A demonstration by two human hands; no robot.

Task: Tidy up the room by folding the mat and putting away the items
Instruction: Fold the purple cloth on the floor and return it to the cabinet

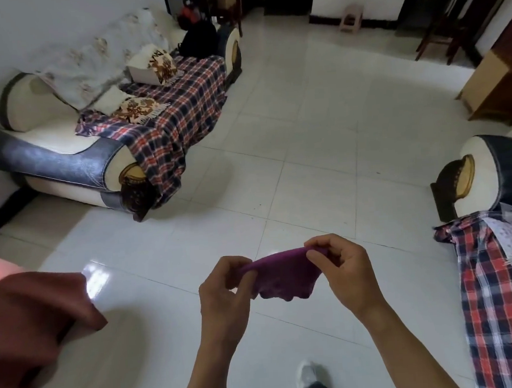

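Thumb and curled fingers of our left hand (225, 287) and right hand (342, 274) pinch the top edge of the purple cloth (284, 275), which hangs between them above the white tiled floor (307, 160); the plaid-covered sofa (49, 153) stands well apart, at left.

Plain deep purple on the cloth (285, 278). Glossy white across the floor tiles (304, 129), with thin grey joints. Cream on the sofa (48, 138), trimmed in dark blue-grey. Red, navy and white plaid over the blanket (188, 107). Brown-and-cream leafy print on the cushion (135, 108). Pale and faintly flowered on the cover (88, 66) at the sofa back, perhaps beige on white, too blurred for more. Similar red, navy and white plaid on the throw (499, 313) at right. Maroon for the fabric (30, 315) at left. Tan on the cabinet (489, 86).
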